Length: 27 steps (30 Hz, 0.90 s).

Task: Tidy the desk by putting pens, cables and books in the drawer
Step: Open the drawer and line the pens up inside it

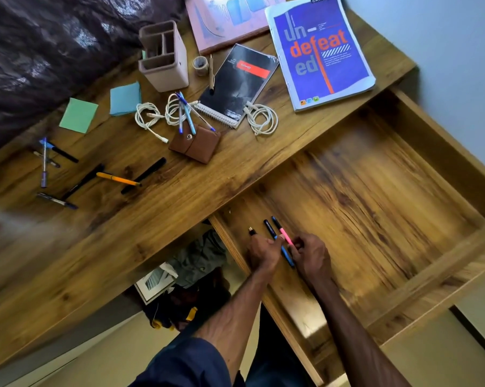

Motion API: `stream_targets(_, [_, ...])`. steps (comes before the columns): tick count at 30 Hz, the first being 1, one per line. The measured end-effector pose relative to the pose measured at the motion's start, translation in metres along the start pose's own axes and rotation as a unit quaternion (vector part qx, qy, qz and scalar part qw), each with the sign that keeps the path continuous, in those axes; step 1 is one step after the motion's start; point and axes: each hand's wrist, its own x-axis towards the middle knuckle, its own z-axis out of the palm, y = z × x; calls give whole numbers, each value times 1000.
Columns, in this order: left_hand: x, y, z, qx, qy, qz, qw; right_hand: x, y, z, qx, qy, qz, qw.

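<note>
The wooden drawer (pixel 375 208) is pulled open at the lower right. Near its left wall lie a pink-and-black pen (pixel 281 229) and a blue-and-black pen (pixel 272 231) side by side. My left hand (pixel 263 254) curls over a black pen (pixel 252 232) of which only the tip shows, and its fingertip touches the blue pen. My right hand (pixel 311 258) pinches the near end of the pink pen. On the desk lie several pens (pixel 118 179), white cables (pixel 262 119) (pixel 148 118), a black spiral notebook (pixel 237 82) and a blue book (pixel 319 51).
A pen holder (pixel 163 57), tape roll (pixel 201 65), brown wallet (pixel 195 145) under blue pens, green (pixel 78 115) and blue (pixel 125 98) sticky notes and a pink book (pixel 230 23) sit on the desk. Clothes and a box lie under the desk (pixel 185 280).
</note>
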Motion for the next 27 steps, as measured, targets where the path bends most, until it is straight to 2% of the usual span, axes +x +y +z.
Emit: stream_targets(27, [-1,4,-4,24,16,-13,1000,-1,-2,0,6,4,3,1000])
